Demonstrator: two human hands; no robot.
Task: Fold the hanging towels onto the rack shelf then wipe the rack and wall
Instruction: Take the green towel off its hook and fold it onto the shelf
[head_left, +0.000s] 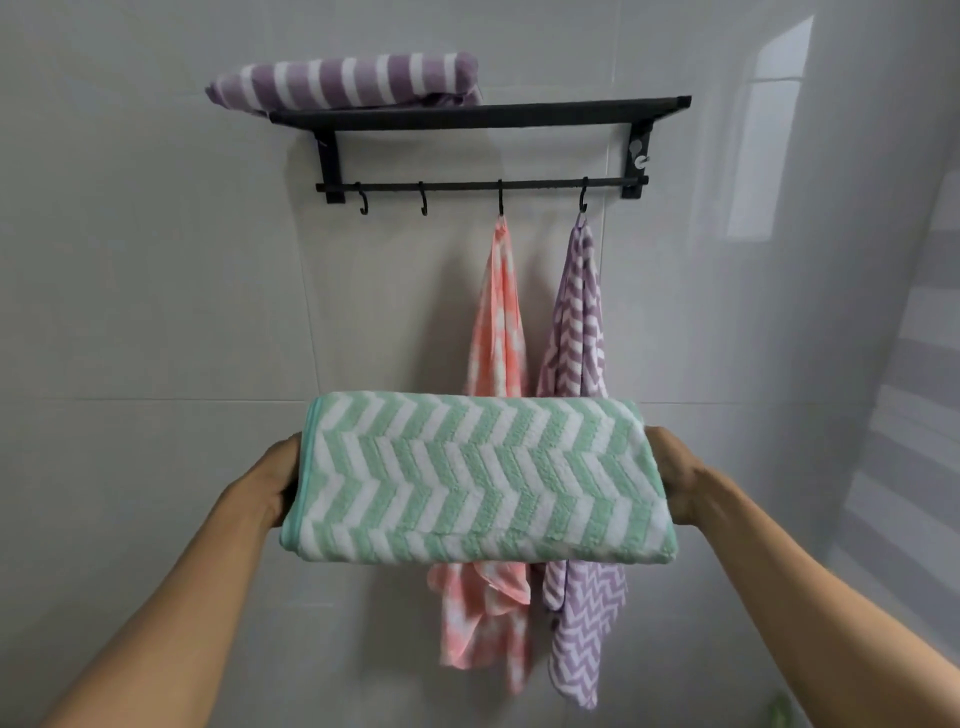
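Head view: folded green towel (478, 478) clamped between both hands; fingers hidden underneath.

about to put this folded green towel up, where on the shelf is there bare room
The shelf is bare from the striped purple towel to its right end. The left end is crowded. Both hands, left and right, hold the green towel.

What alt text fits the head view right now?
Both hands, left hand and right hand, hold a folded green towel below a black wall rack. A purple striped towel lies on its shelf; a pink towel and purple zigzag towel hang from hooks.
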